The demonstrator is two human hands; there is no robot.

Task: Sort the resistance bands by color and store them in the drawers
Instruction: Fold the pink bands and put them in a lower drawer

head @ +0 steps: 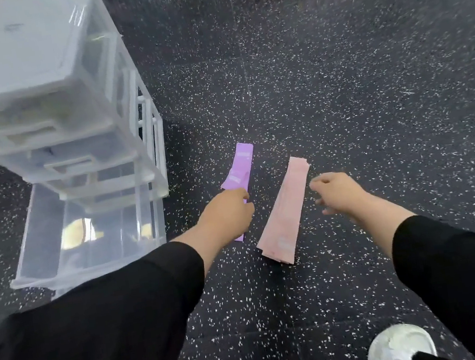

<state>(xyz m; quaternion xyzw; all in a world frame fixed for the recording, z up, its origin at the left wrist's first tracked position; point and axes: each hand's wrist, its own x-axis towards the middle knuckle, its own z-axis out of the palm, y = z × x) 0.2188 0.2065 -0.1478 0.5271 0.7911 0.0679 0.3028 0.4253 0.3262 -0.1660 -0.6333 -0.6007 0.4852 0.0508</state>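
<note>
Setting: a black rubber floor flecked with white [323,84], seen from above by a person standing over it.
Landmark: a tall, clear plastic drawer unit with a white frame [46,93], standing on the floor at the upper left.
Drawers: the unit's lowest clear drawer [87,245] is pulled out towards the viewer; the two drawers above it stick out a little. Pale contents show faintly through the top drawer, too blurred to name.
Purple band: a flat, lilac fabric resistance band [242,167] lies on the floor just right of the drawer unit, running away from the viewer. Its near half is covered by the left hand.
Pink bands: a small stack of flat, pale pink fabric resistance bands [284,213] lies on the floor to the right of the purple one, near it but apart, and further from the drawer unit.
Left hand: the left hand [227,211] reaches down over the purple band, fingers curled under. Whether this grip has closed on the band cannot be told.
Right hand: the right hand [337,193] hovers just right of the pink stack, fingers loosely bent, holding nothing.
Clothing: long black sleeves [114,332] cover both arms.
Feet: white trainers [400,345] show at the bottom edge.
</note>
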